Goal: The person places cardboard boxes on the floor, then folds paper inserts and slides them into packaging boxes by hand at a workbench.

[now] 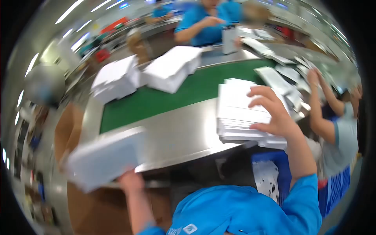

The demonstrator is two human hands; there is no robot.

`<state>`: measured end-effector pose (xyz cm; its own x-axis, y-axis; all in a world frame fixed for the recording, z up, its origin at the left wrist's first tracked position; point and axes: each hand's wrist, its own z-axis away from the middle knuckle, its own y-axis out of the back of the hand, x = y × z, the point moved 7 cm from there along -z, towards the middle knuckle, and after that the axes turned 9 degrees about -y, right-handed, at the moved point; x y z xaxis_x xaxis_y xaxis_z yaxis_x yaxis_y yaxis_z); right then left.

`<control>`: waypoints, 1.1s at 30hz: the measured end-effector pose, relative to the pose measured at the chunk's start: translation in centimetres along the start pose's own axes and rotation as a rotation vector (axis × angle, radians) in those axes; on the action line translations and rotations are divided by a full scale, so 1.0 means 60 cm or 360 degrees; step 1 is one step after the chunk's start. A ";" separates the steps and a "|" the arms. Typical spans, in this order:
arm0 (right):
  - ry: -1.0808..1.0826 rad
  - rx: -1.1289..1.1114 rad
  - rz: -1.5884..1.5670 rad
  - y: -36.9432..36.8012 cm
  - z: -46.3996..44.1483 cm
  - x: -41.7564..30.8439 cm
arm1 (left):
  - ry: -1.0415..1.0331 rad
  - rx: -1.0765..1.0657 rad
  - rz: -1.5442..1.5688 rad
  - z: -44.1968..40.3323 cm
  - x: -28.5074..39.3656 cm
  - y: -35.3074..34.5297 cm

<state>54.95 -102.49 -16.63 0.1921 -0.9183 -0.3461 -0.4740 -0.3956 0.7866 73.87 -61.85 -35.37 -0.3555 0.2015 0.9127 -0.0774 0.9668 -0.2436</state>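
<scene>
Gripping: left hand clamped on a white, flat-sided rectangular bundle near the left front corner of a shiny steel table; motion blurs both, fingers mostly hidden.
Spread: right hand, fingers and thumb apart over a stack of thin white flat pieces; I cannot tell whether they touch.
Crate: blue plastic crate, partly covered by the blue right sleeve.
Far side: blue-shirted person, cut off by the top edge.
</scene>
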 end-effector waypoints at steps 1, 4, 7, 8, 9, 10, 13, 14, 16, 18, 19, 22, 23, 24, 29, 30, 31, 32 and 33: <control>-0.0129 -0.0051 0.0145 0.017 0.016 0.045 | 0.0045 0.0228 0.0796 -0.008 0.054 0.027; -0.0455 -0.0164 0.0425 0.037 0.107 0.151 | -0.0203 0.0595 0.0998 -0.023 0.120 0.154; -0.0751 -0.0328 0.0378 0.014 0.179 0.199 | -0.0063 0.0534 0.0942 -0.013 0.101 0.145; -0.0879 -0.0413 0.0194 -0.006 0.200 0.210 | 0.0040 0.0310 0.0917 -0.025 0.052 0.160; -0.0834 -0.0380 0.0167 -0.014 0.208 0.215 | 0.0163 0.0019 0.0969 -0.011 0.039 0.098; -0.0842 -0.0366 0.0174 -0.011 0.219 0.214 | 0.0360 0.0031 0.1033 0.012 0.015 0.048; -0.0809 -0.0179 0.0294 0.013 0.210 0.157 | 0.0749 -0.0294 0.0895 0.083 -0.039 -0.111; -0.0824 -0.0174 0.0296 0.010 0.216 0.160 | 0.0880 -0.0385 0.0876 0.111 -0.046 -0.164; -0.0919 -0.0102 0.0524 0.006 0.230 0.178 | 0.1080 -0.0811 0.0839 0.163 -0.055 -0.257; -0.0862 -0.0031 0.0527 -0.002 0.236 0.172 | 0.1180 -0.1090 0.0688 0.211 -0.052 -0.331; -0.0795 0.0033 0.0520 -0.006 0.239 0.163 | 0.1215 -0.1251 0.0674 0.230 -0.051 -0.361; -0.0750 0.0024 0.0462 -0.018 0.255 0.149 | 0.1401 -0.1547 0.0617 0.280 -0.036 -0.416; -0.0752 0.0024 0.0361 -0.014 0.256 0.143 | 0.1404 -0.1541 0.0612 0.285 -0.036 -0.428; -0.0754 0.0016 0.0350 -0.014 0.258 0.139 | 0.1385 -0.1726 0.0627 0.299 -0.029 -0.443; -0.0841 -0.0039 0.0254 0.002 0.253 0.137 | 0.1323 -0.2041 0.0583 0.316 -0.016 -0.491; -0.0842 -0.0041 0.0250 0.010 0.251 0.136 | 0.1322 -0.2059 0.0550 0.317 -0.021 -0.495; -0.0798 -0.0157 0.0343 0.015 0.246 0.137 | 0.1325 -0.2076 0.0517 0.318 -0.025 -0.500; -0.0757 -0.0272 0.0437 0.017 0.243 0.142 | 0.1334 -0.2078 0.0515 0.317 -0.026 -0.506; -0.0769 -0.0276 0.0436 0.024 0.242 0.150 | 0.1290 -0.1998 0.0514 0.309 -0.028 -0.513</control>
<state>43.53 -111.13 -26.03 -0.3507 -0.8935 -0.2803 -0.2956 -0.1784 0.9385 59.58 -94.87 -35.48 0.4194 0.0489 0.9065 0.8635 0.2866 -0.4149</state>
